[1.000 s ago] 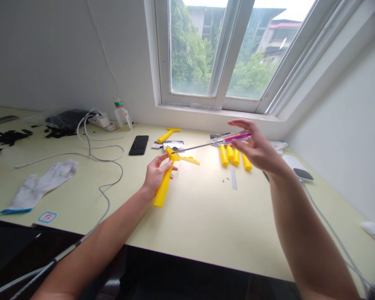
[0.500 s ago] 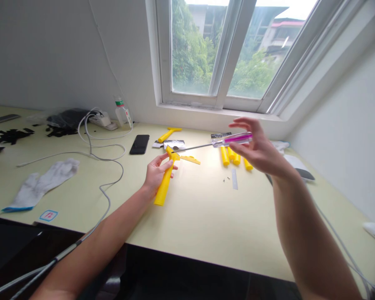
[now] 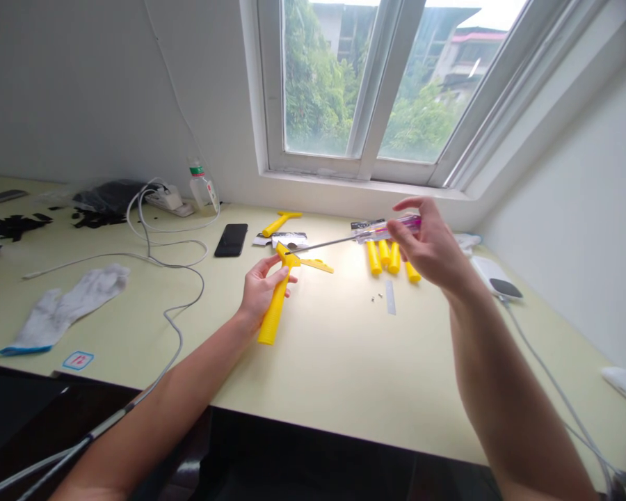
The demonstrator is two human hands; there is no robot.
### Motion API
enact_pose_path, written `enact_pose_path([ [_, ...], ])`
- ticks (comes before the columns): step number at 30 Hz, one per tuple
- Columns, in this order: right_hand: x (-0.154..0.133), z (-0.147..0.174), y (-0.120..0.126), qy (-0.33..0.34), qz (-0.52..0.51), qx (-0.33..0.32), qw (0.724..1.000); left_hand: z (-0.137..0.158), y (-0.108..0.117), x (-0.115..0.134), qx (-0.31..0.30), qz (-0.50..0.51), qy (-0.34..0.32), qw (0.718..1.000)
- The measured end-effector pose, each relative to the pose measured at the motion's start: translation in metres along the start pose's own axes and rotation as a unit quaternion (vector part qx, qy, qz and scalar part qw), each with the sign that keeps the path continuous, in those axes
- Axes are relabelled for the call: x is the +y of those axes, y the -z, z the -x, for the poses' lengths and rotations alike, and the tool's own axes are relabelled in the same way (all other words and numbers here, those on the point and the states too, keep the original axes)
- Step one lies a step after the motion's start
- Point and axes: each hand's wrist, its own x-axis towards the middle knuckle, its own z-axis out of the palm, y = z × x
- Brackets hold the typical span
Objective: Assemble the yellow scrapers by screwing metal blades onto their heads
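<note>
My left hand (image 3: 261, 292) is closed around the neck of a yellow scraper handle (image 3: 274, 309), which is tilted over the table with its wide head up. In my right hand (image 3: 428, 240) is a screwdriver (image 3: 368, 235) with a clear and pink handle, gripped near the butt end. Its long shaft runs leftward, and the tip meets the scraper's head. Just right of that head is a flat yellow piece (image 3: 318, 265). Two tiny metal screws (image 3: 376, 297) and a thin grey blade (image 3: 391, 298) lie on the table between my hands.
Several yellow handles (image 3: 394, 259) lie beyond my right hand, and another yellow scraper (image 3: 280, 222) is near the wall. To the left are a phone (image 3: 231, 240), a bottle (image 3: 203, 188), white cables (image 3: 180, 254), a glove (image 3: 70, 306) and black pieces (image 3: 18, 226).
My right hand has shifted slightly right and its fingers have changed position around the screwdriver's handle. The tip stays at the scraper's head, and my left hand holds still.
</note>
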Motion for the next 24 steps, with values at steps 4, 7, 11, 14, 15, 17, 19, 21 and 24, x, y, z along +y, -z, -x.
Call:
enact_pose_path([
  [4,0.0001,0.0004,0.0003,0.029,-0.012,-0.015,0.999,0.0004,-0.0006,-0.0001,-0.003,-0.008,0.003,1.000],
  [7,0.0008,0.0006,0.0000,0.000,0.026,0.016,1.000,-0.0004,0.0003,-0.0002,-0.001,-0.011,0.006,1.000],
  [11,0.0001,0.0008,-0.0009,0.026,-0.009,-0.056,0.998,-0.0018,0.0019,-0.0004,0.004,-0.012,0.002,1.000],
  [14,0.0000,0.0006,-0.0015,-0.008,0.016,-0.003,1.000,-0.0013,0.0015,-0.0001,0.000,-0.016,-0.003,1.000],
  [15,0.0000,0.0006,-0.0014,-0.005,0.013,0.003,1.000,-0.0009,0.0012,0.0000,-0.001,-0.017,-0.005,1.000],
  [17,-0.0005,0.0007,-0.0006,0.024,-0.016,-0.023,0.999,-0.0002,0.0008,0.0004,-0.001,-0.017,-0.009,1.000],
  [19,-0.0018,0.0011,0.0004,0.028,-0.014,-0.044,0.999,0.0000,0.0009,0.0006,-0.004,-0.016,-0.010,1.000],
  [21,-0.0035,0.0017,0.0008,0.001,0.024,-0.019,1.000,-0.0004,0.0013,0.0008,-0.010,-0.016,-0.008,1.000],
  [24,-0.0047,0.0025,-0.0003,0.015,0.029,-0.011,0.999,-0.0011,0.0021,0.0011,-0.007,-0.014,-0.006,1.000],
])
